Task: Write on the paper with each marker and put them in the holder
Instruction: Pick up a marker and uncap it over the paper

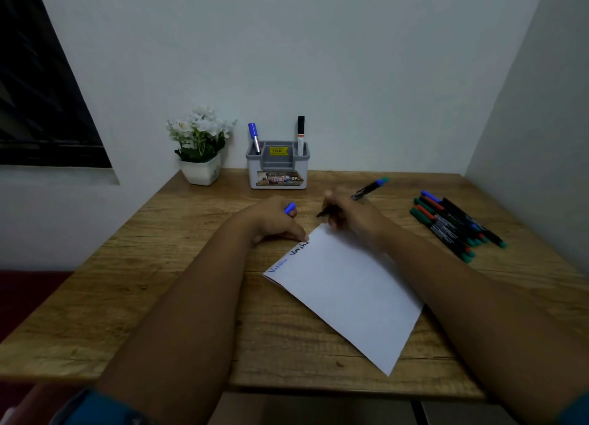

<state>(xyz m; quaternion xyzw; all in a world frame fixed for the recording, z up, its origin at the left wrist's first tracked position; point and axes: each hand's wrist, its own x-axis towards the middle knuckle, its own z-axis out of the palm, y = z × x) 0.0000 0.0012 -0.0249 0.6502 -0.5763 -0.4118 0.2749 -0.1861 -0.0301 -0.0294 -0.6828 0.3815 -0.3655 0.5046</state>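
The wooden bench (191, 297) carries a white sheet of paper (350, 297) lying slantwise, its far corner just under the right hand (347, 215). That hand is clamped round a slim black marker with a blue-green end (369, 188); its long axis runs from the tip, near the paper's corner, up and away to the right. The tip sits just off the sheet, so the coming stroke looks to need a short drop toward the person. The left hand (274, 220) presses the paper's edge beside two written words, fingers curled on a small blue cap (290, 207). The grey plastic holder (277, 166) stands beyond both hands.
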